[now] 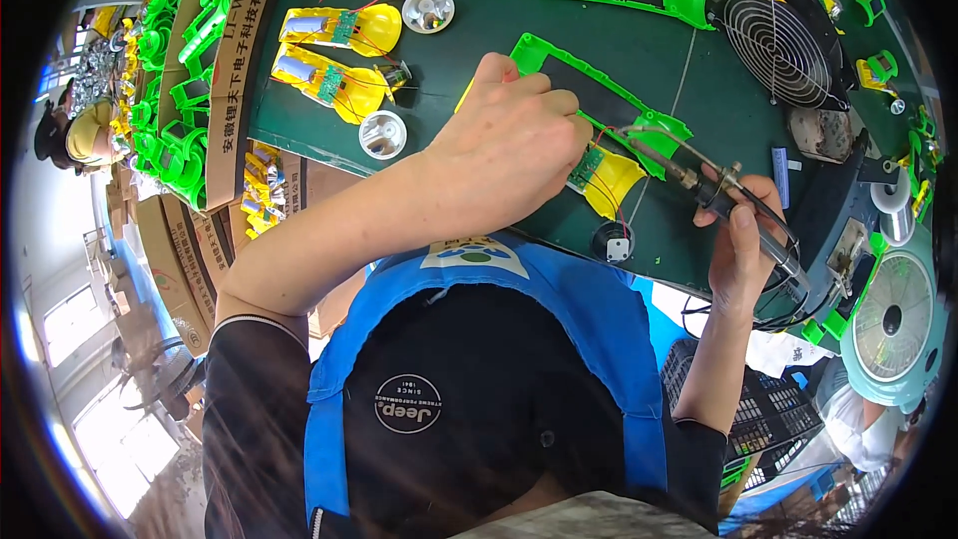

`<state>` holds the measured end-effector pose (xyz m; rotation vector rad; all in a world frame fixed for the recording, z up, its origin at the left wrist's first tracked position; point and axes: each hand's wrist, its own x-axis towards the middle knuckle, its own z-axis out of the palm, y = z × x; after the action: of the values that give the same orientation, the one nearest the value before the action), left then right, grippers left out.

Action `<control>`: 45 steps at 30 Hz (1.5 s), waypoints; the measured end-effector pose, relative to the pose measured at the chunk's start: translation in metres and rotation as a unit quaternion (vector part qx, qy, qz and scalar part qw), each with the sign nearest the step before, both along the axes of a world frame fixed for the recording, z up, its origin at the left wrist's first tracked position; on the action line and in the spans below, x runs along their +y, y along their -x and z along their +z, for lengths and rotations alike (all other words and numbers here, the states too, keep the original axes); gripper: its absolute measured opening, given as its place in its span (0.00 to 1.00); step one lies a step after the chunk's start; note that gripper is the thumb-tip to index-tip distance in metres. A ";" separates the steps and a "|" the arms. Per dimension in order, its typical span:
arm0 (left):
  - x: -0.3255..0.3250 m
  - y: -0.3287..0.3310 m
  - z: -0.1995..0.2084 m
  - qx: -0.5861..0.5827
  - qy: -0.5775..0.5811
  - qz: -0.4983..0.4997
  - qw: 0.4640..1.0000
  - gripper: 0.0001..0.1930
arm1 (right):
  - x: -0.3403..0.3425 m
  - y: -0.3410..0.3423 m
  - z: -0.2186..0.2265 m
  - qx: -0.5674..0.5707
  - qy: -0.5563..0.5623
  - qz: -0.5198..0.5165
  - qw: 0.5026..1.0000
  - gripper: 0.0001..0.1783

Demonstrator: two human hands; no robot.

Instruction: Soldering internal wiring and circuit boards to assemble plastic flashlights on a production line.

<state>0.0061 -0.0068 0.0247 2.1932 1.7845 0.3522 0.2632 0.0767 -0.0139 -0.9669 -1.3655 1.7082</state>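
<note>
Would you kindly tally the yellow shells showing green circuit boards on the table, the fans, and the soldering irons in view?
Yellow shells: 4
Fans: 2
Soldering iron: 1
Total: 7

Beyond the left edge of the dark green, flat-topped counter (pixel 454 65), two brightly lit rectangular windows (pixel 125 436) stood in a white wall (pixel 55 260).
</note>
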 end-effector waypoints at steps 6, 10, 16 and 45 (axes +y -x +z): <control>0.000 -0.002 -0.005 -0.013 -0.019 -0.008 1.000 0.04 | 0.005 0.011 0.007 0.014 -0.142 -0.014 0.990 0.19; -0.001 0.003 -0.003 -0.033 -0.011 -0.021 0.999 0.04 | 0.011 0.010 0.012 0.024 -0.197 -0.062 0.978 0.20; -0.003 0.006 -0.007 -0.058 -0.026 -0.016 0.998 0.03 | 0.007 0.003 0.014 0.012 -0.034 0.030 0.999 0.20; -0.001 0.002 -0.005 -0.012 -0.025 -0.010 1.000 0.05 | -0.003 -0.003 0.008 -0.012 -0.018 0.026 0.999 0.20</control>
<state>0.0042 -0.0075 0.0201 2.2295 1.7592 0.4203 0.2666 0.0738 -0.0059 -0.9423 -1.4431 1.7094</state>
